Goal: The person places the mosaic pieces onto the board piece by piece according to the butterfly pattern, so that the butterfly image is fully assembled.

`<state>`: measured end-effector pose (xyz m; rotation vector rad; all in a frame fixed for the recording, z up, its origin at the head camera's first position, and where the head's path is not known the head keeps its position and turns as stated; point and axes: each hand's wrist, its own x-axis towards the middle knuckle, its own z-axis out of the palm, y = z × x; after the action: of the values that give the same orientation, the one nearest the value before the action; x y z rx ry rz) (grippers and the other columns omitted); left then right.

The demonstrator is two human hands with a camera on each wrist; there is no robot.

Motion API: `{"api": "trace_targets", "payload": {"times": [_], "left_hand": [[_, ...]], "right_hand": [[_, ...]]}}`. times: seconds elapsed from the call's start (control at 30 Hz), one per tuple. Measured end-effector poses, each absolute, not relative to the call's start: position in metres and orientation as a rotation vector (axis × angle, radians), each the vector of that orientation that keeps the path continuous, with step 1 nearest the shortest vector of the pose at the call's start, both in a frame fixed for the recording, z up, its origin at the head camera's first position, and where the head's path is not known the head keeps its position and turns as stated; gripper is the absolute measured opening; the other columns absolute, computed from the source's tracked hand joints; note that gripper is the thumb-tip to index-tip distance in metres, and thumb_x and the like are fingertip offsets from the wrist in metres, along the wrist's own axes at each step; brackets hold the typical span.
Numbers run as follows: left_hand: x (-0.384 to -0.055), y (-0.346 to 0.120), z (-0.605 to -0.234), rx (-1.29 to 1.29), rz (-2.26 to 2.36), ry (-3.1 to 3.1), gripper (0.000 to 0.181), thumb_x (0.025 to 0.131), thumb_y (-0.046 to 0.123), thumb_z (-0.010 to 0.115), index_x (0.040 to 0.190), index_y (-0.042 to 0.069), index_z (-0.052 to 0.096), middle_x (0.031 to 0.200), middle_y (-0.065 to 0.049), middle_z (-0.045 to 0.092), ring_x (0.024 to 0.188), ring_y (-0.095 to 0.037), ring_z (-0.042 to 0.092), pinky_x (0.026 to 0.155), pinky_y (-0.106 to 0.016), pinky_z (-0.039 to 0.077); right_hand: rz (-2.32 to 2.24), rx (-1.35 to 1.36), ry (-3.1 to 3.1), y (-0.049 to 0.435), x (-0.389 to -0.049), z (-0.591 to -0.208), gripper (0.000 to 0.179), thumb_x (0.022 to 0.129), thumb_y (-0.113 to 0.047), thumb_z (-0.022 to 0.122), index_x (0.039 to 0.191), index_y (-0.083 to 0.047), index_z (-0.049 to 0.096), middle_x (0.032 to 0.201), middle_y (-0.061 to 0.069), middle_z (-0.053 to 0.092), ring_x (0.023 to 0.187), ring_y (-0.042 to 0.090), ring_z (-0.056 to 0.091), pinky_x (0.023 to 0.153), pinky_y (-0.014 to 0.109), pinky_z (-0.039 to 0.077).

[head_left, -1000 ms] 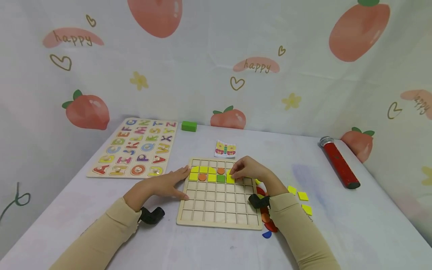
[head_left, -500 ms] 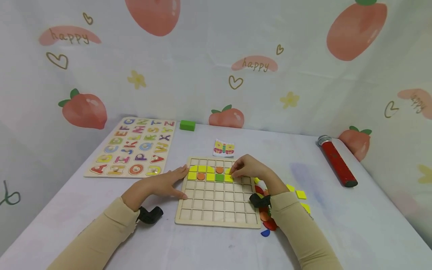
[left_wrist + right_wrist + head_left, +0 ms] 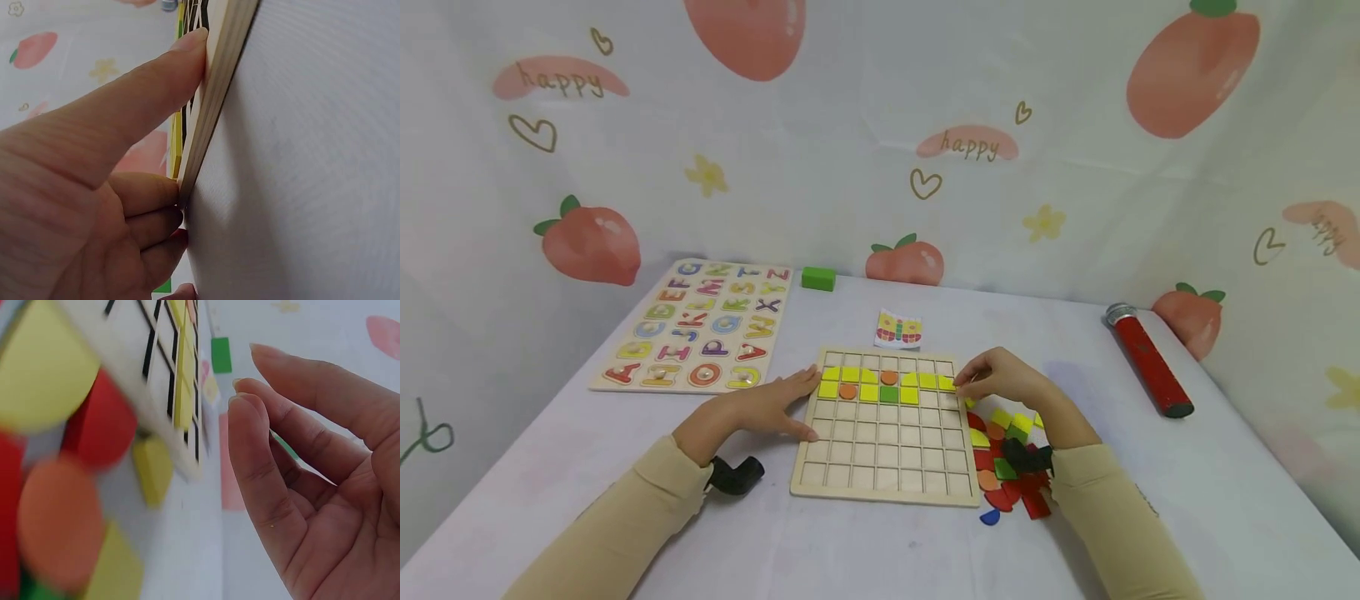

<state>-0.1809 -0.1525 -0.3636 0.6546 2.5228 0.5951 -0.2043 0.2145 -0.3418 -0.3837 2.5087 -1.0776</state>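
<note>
A wooden grid board (image 3: 887, 454) lies on the table, its upper rows holding yellow pieces (image 3: 928, 381), orange discs (image 3: 847, 391) and a green square (image 3: 889, 394). My left hand (image 3: 767, 410) rests at the board's left side. In the left wrist view its thumb (image 3: 150, 87) lies on the rim and its other fingers touch the edge. My right hand (image 3: 1003, 379) is at the board's upper right edge, beside the last yellow piece of the row. The right wrist view shows its thumb and fingertips apart, with nothing between them.
Loose red, yellow, green and orange pieces (image 3: 987, 460) lie right of the board, with a blue half disc (image 3: 990, 517) in front. A butterfly pattern card (image 3: 898, 330) is behind it. Farther out are an alphabet puzzle (image 3: 700, 325), a green block (image 3: 818, 279) and a red microphone (image 3: 1152, 364).
My right hand has moved right, from over the row of yellow pieces to the board's edge, uncovering yellow pieces there and loose pieces beside the board. My left hand has stayed in place.
</note>
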Motion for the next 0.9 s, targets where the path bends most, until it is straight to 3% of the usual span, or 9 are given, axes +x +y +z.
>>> {"api": "trace_targets", "payload": {"times": [0.4,0.9], "left_hand": [[-0.181,-0.152,-0.365,0.644,0.573,2.531,0.100,0.076,0.054,0.068,0.150,0.010,0.015,0.158,-0.009,0.005,0.145,-0.035,0.007,0.117,-0.051,0.011],[-0.180,-0.152,-0.363,0.638,0.583,2.526,0.100,0.077,0.052,0.068,0.150,0.010,0.015,0.158,-0.010,0.005,0.144,-0.036,0.007,0.117,-0.051,0.011]], "right_hand": [[-0.980,-0.200,2.498,0.251,-0.179,-0.346,0.024,0.082,-0.019,0.070,0.100,-0.003,0.070,0.089,0.005,0.068,0.080,0.016,0.055,0.073,0.025,0.052],[-0.959,-0.395,2.459,0.260,-0.171,-0.360,0.022,0.080,-0.014,0.073,0.098,-0.003,0.070,0.078,0.003,0.056,0.078,0.018,0.050,0.063,0.022,0.049]]}}
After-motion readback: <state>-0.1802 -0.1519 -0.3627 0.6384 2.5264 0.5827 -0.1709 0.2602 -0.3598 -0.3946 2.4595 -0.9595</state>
